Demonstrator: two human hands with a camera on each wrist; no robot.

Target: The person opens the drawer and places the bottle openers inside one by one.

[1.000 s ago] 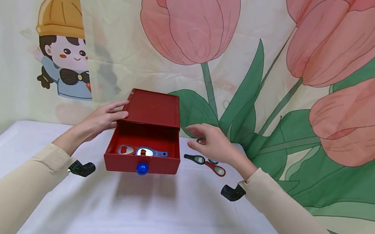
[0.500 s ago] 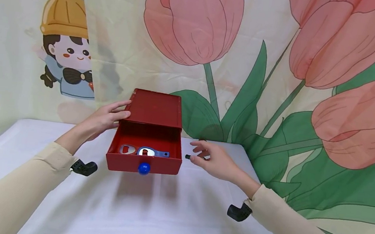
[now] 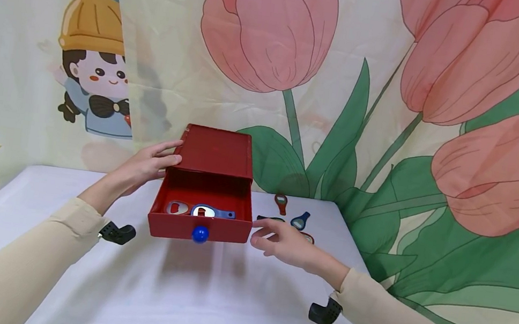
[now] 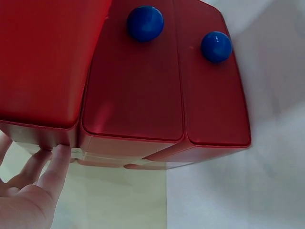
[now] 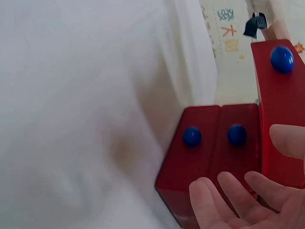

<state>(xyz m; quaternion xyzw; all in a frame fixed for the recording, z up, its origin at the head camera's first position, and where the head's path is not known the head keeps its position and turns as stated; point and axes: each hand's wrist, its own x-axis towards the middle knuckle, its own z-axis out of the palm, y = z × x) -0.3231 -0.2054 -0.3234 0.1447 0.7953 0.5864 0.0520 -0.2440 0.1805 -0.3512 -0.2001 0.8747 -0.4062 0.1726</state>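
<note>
A red drawer chest (image 3: 217,151) stands on the table with its top drawer (image 3: 174,225) pulled out. Inside that drawer lie a blue bottle opener (image 3: 223,214) and a second bottle opener (image 3: 177,207) with a pale rim. My left hand (image 3: 146,167) rests against the chest's left side, thumb near the top edge; in the left wrist view its fingertips touch the red wall. Beside the drawer's front right corner is my right hand (image 3: 287,243), holding nothing, its fingers loosely bent. The right wrist view shows those fingers in front of the drawer fronts.
Right of the chest lie a red bottle opener (image 3: 281,203), a blue one (image 3: 300,220), and two partly hidden behind the right hand: a dark one (image 3: 268,218) and a red-rimmed one (image 3: 308,238). Two lower drawers with blue knobs (image 4: 216,46) are closed. A printed curtain (image 3: 164,64) hangs behind.
My right hand has come nearer from over the loose bottle openers to the drawer's front right corner, uncovering some of them. The left hand stays against the chest, and the drawer keeps its position.
</note>
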